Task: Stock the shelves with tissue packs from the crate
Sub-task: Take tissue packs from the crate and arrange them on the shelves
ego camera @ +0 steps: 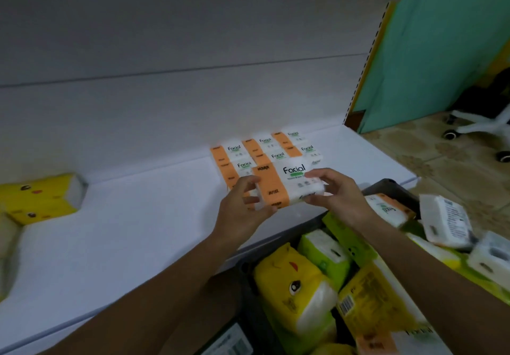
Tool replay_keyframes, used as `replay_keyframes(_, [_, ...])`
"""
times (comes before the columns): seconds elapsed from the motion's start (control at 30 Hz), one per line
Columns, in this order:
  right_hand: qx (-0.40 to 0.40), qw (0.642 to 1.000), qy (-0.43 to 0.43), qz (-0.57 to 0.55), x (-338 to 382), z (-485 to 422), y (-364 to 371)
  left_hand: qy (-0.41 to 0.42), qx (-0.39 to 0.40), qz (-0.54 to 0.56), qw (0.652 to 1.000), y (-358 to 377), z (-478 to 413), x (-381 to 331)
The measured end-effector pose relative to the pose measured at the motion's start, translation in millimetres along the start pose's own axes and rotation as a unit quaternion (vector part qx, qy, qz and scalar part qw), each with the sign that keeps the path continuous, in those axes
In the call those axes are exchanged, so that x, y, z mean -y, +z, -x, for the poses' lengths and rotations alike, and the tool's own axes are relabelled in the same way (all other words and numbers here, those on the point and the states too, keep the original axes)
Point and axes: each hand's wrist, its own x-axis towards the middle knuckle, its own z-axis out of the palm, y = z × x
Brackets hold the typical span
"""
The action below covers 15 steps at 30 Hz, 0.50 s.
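Note:
An orange-and-white "Facial" tissue pack [278, 182] is held over the white shelf [132, 216], in front of several matching packs [262, 147] laid in rows near the shelf's back. My left hand [245, 205] grips its left end, thumb underneath. My right hand [335, 192] grips its right end. Below them, the dark crate [392, 186] holds mixed tissue packs, among them a yellow cartoon-face pack [295, 288] and a green pack [325, 252].
A yellow cartoon-face pack [41, 197] lies at the shelf's far left. White packs [447, 219] pile at the crate's right. A green panel [430, 59] and a white chair base [477, 125] stand on the patterned floor to the right.

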Motion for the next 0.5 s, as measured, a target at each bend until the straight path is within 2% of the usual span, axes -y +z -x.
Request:
replay_keyframes(0.13, [-0.002, 0.997, -0.002, 0.083, -22, -25, -6, -0.019, 0.017, -0.006, 1.0, 7, -18, 8])
replay_keyframes(0.3, [-0.081, 0.973, 0.011, 0.215, -43, -73, -10, -0.024, 0.029, -0.029, 0.999, 14, -29, 31])
replay_keyframes(0.37, [-0.074, 0.959, 0.037, 0.269, -50, -94, -8, -0.033, 0.019, -0.031, 0.999, 15, -34, 42])
replay_keyframes(0.5, [-0.056, 0.946, 0.094, 0.304, -65, -127, -6, -0.041, 0.019, -0.037, 0.998, 22, -37, 57])
